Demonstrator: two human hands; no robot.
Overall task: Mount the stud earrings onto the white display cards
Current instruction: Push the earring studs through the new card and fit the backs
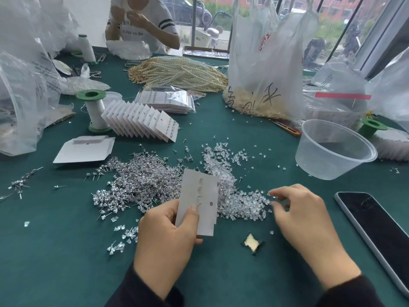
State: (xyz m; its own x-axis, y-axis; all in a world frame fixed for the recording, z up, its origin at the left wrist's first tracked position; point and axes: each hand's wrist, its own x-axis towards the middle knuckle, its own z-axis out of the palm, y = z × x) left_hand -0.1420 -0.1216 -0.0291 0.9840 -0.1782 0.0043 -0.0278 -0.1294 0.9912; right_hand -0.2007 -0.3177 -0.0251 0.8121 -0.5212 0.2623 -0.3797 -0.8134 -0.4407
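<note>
My left hand [168, 235] grips a white display card [199, 200] upright, its back toward me, with a few stud posts poking through it. A big heap of silver stud earrings [141, 180] lies on the green table behind the card. To its right spreads a heap of clear earring backs [239, 200]. My right hand [303, 216] hovers at the edge of that heap, thumb and forefinger pinching a clear back [271, 197]. A fanned row of finished cards [141, 122] stands further back.
A clear plastic tub [332, 149] and a phone [376, 231] sit at the right. White blank cards [84, 149], a green thread spool [94, 109], pearl strands [177, 72] and plastic bags [265, 63] crowd the back. Another person [141, 23] works opposite.
</note>
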